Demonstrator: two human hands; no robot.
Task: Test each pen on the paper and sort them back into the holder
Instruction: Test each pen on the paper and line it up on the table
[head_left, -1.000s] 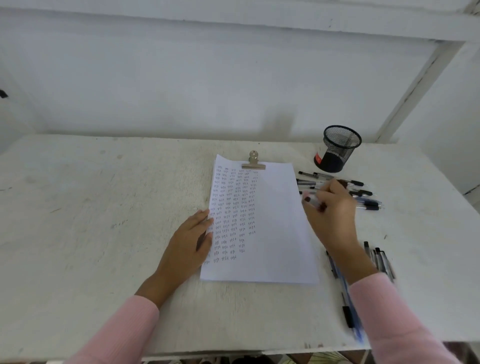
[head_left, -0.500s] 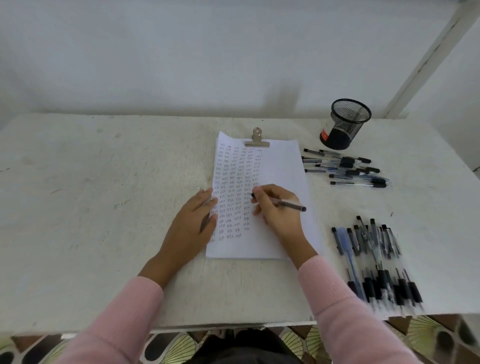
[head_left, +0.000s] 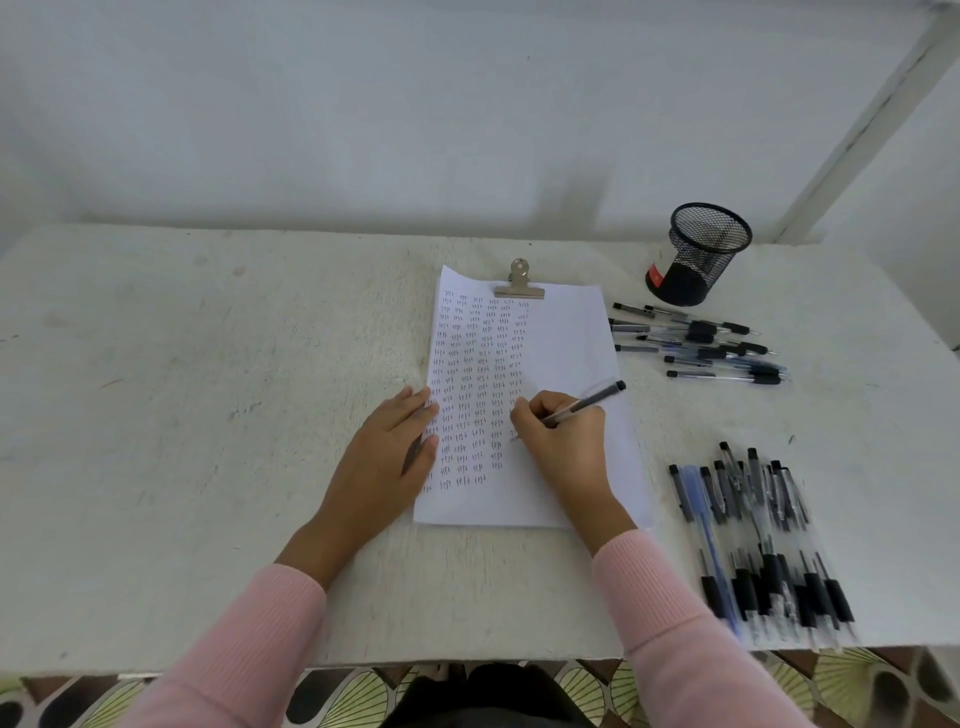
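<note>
The right hand (head_left: 563, 441) grips a pen (head_left: 582, 405), tip on the paper (head_left: 561, 338) (mid-table); the left hand (head_left: 387, 460) lies flat on its left edge. The holder (head_left: 696, 254) stands near the far right corner.

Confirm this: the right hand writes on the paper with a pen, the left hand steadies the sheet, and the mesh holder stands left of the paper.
Wrong on one count: the head view shows the mesh holder right of the paper, toward the far edge. The rest holds: the right hand writes with a pen and the left hand steadies the sheet.
</note>
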